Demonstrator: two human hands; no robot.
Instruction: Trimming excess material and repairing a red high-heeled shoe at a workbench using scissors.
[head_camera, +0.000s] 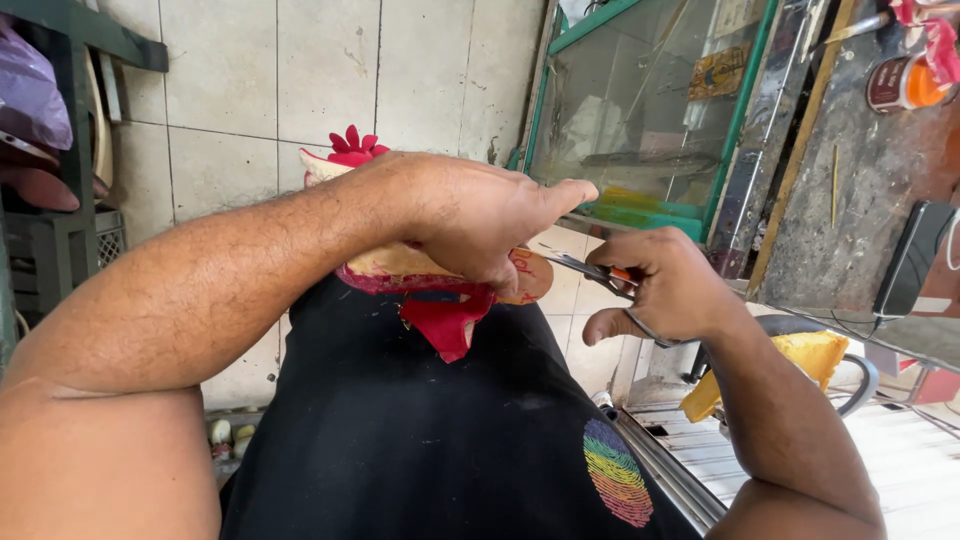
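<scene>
Over the lap, the left hand (470, 215) clamps down on a sandal (425, 265) with red trim and a red flower. Just beside its toe, the right hand (670, 285) is closed around scissors (590, 268), blades touching the sole's edge. Behind stands a green-framed glass cabinet (650, 110); a round orange-lidded tin (905, 83) and a dark phone (915, 255) sit on the worn counter (860, 190) at right.

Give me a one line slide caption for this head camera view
Left hand steadies a red-trimmed tan sandal on the lap while right hand works metal scissors at its edge.
</scene>
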